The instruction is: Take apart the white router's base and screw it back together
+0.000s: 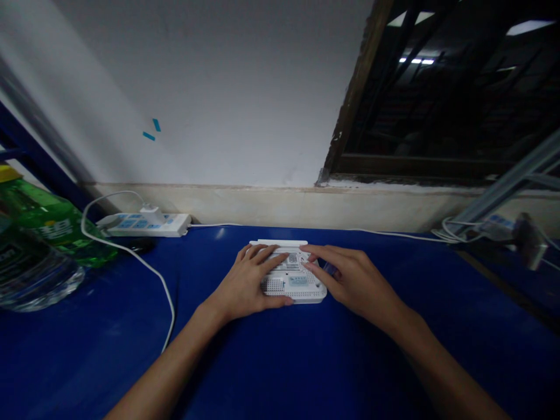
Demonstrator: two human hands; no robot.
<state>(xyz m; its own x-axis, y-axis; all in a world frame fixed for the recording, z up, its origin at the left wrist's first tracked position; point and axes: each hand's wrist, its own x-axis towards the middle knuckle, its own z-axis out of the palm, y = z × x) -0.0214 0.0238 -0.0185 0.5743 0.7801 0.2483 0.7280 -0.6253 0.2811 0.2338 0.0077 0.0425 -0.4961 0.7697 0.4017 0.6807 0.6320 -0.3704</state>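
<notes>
A white router-like device [298, 291] lies on the blue tabletop with its vented, labelled underside up. My left hand [249, 280] spreads over its left part, fingers on the top face and thumb along the near edge, holding it. At the right side of the device, my right hand [354, 277] is curled, its thumb and index fingertips close together near the far right corner. A small bluish, see-through piece [329, 268] shows under these fingers; most of it is hidden, so its kind is unclear.
On the left stand a green bottle [56, 221] and a large clear bottle [39, 280]. Behind them lies a white power strip [177, 225] with a plugged-in charger [152, 216], its white cable [164, 286] looping over the blue table [271, 361]. A metal frame [503, 181] rises at right.
</notes>
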